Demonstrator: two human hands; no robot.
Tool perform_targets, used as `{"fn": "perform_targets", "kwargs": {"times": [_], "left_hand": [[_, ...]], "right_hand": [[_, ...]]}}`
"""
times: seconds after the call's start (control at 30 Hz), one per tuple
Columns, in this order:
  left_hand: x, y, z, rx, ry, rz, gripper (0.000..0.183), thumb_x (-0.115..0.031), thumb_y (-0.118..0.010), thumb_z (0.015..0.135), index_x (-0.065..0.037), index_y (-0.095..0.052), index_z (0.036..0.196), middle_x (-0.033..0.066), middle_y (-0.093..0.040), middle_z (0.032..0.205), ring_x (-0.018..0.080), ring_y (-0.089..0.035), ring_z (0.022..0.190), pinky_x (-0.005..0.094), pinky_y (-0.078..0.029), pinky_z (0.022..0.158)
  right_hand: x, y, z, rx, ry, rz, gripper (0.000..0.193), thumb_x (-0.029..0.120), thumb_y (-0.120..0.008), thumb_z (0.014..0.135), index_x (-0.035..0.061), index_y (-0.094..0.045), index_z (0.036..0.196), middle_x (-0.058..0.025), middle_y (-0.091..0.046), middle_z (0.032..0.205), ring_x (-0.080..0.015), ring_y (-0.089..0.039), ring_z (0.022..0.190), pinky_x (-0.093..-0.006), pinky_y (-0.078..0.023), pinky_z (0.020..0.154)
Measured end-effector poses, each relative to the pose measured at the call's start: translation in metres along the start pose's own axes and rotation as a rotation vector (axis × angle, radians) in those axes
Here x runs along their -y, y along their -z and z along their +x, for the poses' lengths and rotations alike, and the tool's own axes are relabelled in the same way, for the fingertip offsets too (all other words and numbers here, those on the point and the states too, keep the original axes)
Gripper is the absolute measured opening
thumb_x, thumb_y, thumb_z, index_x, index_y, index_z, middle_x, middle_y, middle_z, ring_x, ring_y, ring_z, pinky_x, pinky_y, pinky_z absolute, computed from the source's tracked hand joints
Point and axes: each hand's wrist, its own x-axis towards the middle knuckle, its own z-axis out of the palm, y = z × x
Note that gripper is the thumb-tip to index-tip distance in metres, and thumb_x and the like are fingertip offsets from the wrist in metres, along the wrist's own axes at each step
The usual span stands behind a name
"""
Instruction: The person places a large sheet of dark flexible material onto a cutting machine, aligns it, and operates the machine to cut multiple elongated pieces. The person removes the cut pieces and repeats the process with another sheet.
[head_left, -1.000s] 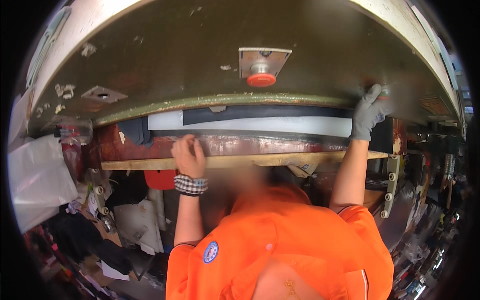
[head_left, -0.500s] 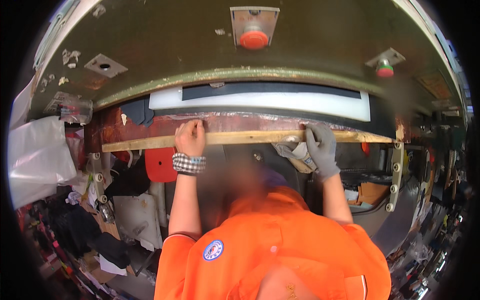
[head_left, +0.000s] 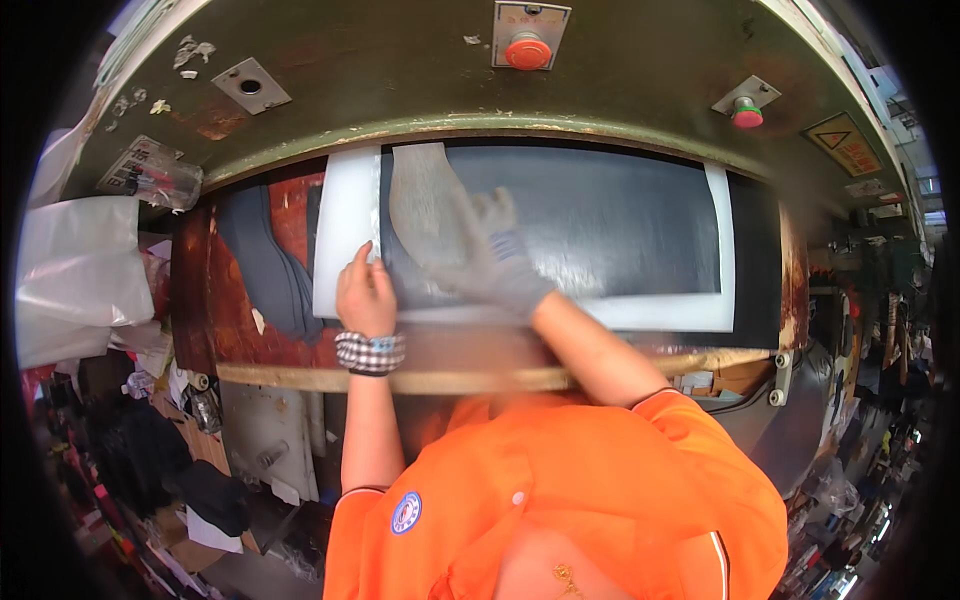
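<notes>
My bare left hand [head_left: 368, 295], with a checkered band round the wrist, rests on the white board [head_left: 345, 220]. Its fingers stretch away from me beside a narrow strip along the left edge of the black sheet [head_left: 620, 220]. My right hand [head_left: 500, 262], in a grey glove, is over that sheet and smeared by motion. Against it lies a curved grey flat piece [head_left: 430, 195], wide at the far end; I cannot tell whether the glove grips it. Dark curved flat pieces [head_left: 255, 260] lie overlapped at the left on the worn red bed [head_left: 235, 340].
A green machine beam [head_left: 400, 80] spans the far side, with a red push button [head_left: 527, 50] and a green-collared one [head_left: 746, 112]. A wooden strip [head_left: 680, 366] edges the bed nearest me. Clear plastic sheeting [head_left: 80, 270] hangs at the left.
The bed, white board and black sheet now reach farther out from under the beam. My right hand has left the wooden strip and moved left over the sheet. The curved grey piece now shows.
</notes>
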Motion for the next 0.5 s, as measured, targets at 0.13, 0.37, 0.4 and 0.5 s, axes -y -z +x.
{"fn": "perform_targets", "kwargs": {"times": [0.13, 0.37, 0.4, 0.5], "left_hand": [[0.004, 0.004, -0.02, 0.103, -0.11, 0.222, 0.036, -0.006, -0.065, 0.088, -0.003, -0.064, 0.124, 0.0127, -0.059, 0.086, 0.0319, -0.059, 0.082, 0.0439, -0.047, 0.073], [0.018, 0.038, -0.083, 0.22, -0.147, 0.28, 0.043, -0.004, -0.068, 0.085, -0.001, -0.063, 0.128, 0.0111, -0.055, 0.084, 0.0299, -0.055, 0.081, 0.0416, -0.046, 0.073], [0.017, 0.041, -0.084, 0.239, -0.15, 0.262, 0.043, -0.003, -0.067, 0.086, 0.0, -0.062, 0.129, 0.0113, -0.054, 0.084, 0.0302, -0.055, 0.081, 0.0417, -0.045, 0.073], [0.012, 0.042, -0.08, 0.171, -0.206, 0.189, 0.043, -0.003, -0.066, 0.086, 0.0, -0.062, 0.129, 0.0108, -0.054, 0.084, 0.0299, -0.054, 0.081, 0.042, -0.044, 0.074]], "right_hand": [[0.039, -0.04, -0.029, -0.229, 0.026, -0.004, 0.109, 0.038, -0.084, 0.058, -0.0003, -0.035, 0.148, -0.0355, -0.041, 0.129, -0.0508, -0.035, 0.129, -0.0621, -0.022, 0.114], [0.029, 0.041, -0.083, 0.097, -0.29, 0.799, 0.109, 0.022, -0.088, 0.058, 0.0109, -0.035, 0.152, -0.0269, -0.043, 0.138, -0.0401, -0.045, 0.129, -0.0511, -0.034, 0.113], [0.023, 0.059, -0.089, 0.2, -0.448, 0.982, 0.109, 0.021, -0.088, 0.058, 0.0107, -0.035, 0.153, -0.024, -0.044, 0.139, -0.0376, -0.048, 0.126, -0.0489, -0.036, 0.112], [0.007, 0.086, -0.104, 0.1, -0.299, 0.912, 0.11, 0.02, -0.089, 0.058, 0.0112, -0.034, 0.154, -0.0168, -0.047, 0.142, -0.0322, -0.056, 0.118, -0.0441, -0.041, 0.11]]}}
